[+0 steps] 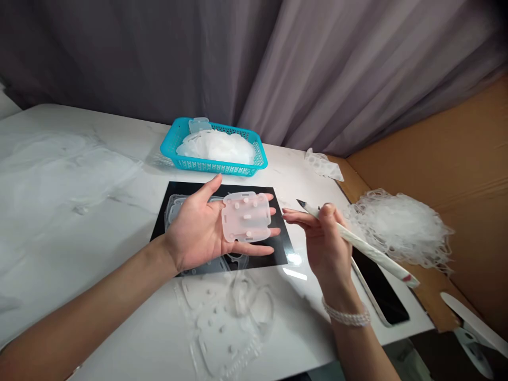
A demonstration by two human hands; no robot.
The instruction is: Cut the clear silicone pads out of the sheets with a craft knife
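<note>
Bare forearms reach in from the bottom of the head view, the left hand lying open and palm up, fingers flat and thumb spread, not gripping. On its palm and fingers rests a frosted plastic piece, squarish with rounded corners and small pegs facing up, so it has no clear long axis; its edges sit nearly square to the fingers. The right hand pinches a craft knife between thumb and fingertips, its paper-wrapped handle running down to the lower right and its blade tip pointing up and left, near the piece but not touching it. A bead bracelet circles the right wrist. Under the left hand lies a black mat, and clear plastic sheet sits nearer the camera. Beyond, a blue basket holds white scraps; a tangled scrap pile lies on the right beside a phone
</note>
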